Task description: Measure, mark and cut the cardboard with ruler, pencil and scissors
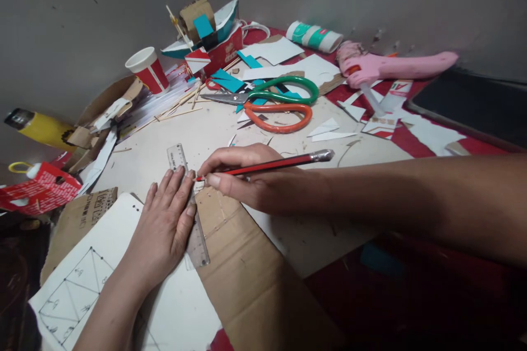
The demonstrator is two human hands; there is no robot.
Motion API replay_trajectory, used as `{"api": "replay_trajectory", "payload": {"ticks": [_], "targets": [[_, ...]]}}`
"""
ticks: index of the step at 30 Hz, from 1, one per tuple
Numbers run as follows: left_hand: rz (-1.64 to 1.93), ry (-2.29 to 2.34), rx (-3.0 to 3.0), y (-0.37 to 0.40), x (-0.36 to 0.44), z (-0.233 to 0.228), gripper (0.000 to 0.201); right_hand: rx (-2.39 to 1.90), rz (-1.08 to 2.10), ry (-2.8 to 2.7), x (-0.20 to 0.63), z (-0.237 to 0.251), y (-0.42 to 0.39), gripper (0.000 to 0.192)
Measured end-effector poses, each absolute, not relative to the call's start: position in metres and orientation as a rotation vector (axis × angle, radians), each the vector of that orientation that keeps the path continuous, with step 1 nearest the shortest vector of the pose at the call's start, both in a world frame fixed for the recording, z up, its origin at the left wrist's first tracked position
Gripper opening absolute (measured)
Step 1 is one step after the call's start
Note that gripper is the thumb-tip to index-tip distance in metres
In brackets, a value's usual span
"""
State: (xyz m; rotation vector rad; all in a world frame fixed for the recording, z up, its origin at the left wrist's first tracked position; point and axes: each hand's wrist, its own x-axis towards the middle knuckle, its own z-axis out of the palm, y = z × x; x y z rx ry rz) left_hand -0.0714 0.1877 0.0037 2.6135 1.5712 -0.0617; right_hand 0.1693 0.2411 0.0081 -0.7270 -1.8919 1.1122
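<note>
My left hand (171, 211) lies flat with fingers stretched over a clear plastic ruler (200, 249), pressing it down along a piece of brown cardboard (242, 263). In my right hand (242, 175) is a red and black pencil (274, 165), pinched near its point. The pencil tip meets the cardboard close to the ruler's edge, beside my left fingertips. Faint lines show on the cardboard. Under my left forearm lies a white sheet with a line drawing (72, 290) of joined triangles and small marks.
Scissors (280, 112) with green and orange handles lie beyond my hands. Behind them are paper scraps (296, 68), a paper cup (150, 71) and a model boat (206, 27). A pink glue gun (395, 66) stands at right, a yellow bottle (43, 129) at left.
</note>
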Motion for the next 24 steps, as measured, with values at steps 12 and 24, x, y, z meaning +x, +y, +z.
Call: {"api": "replay_trajectory", "payload": {"ticks": [12,24], "targets": [[-0.071,1.576,2.623,0.188,-0.072,0.001,0.061,-0.747,1.105,-1.901,0.169,0.008,0.241,0.015],[-0.078,1.584,2.615,0.187,-0.070,0.004,0.059,-0.695,1.238,-1.860,0.168,0.018,0.227,0.016]]}}
